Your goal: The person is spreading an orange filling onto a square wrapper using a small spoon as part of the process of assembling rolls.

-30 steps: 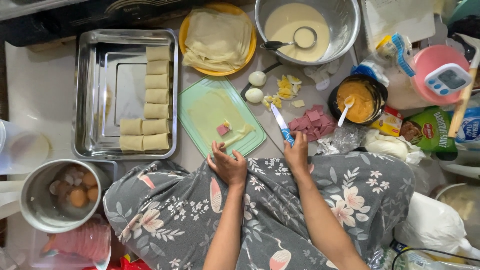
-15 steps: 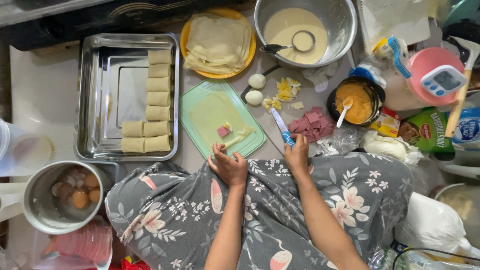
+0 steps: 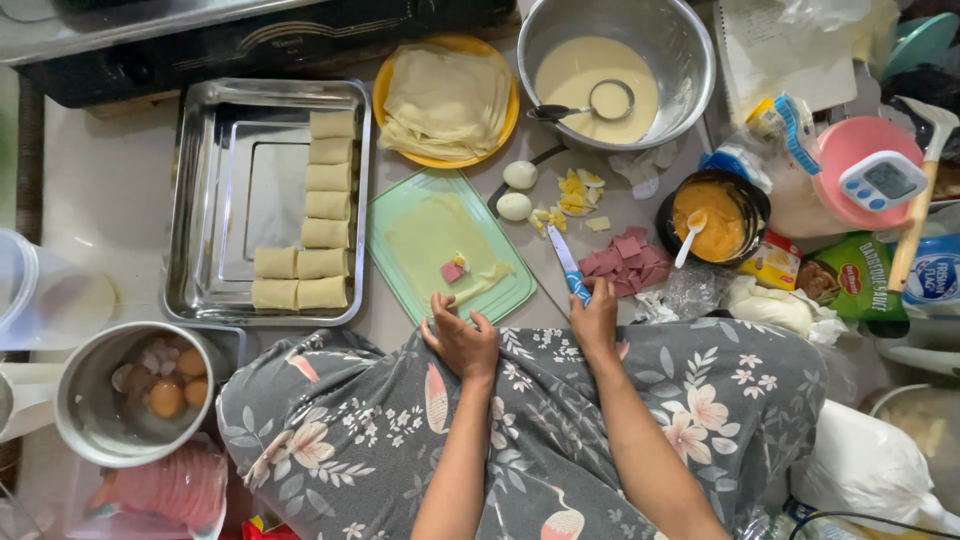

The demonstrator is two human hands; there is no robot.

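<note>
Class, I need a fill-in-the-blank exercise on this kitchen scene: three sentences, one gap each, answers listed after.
1. The right hand holds a blue-handled ____ whose blade points toward the chopped egg pieces.
2. The left hand rests at the near edge of the ____ rectangular cutting board.
3. The folded pale rolls lie in a shiny metal ____.

Missing words: knife; green; tray
</note>
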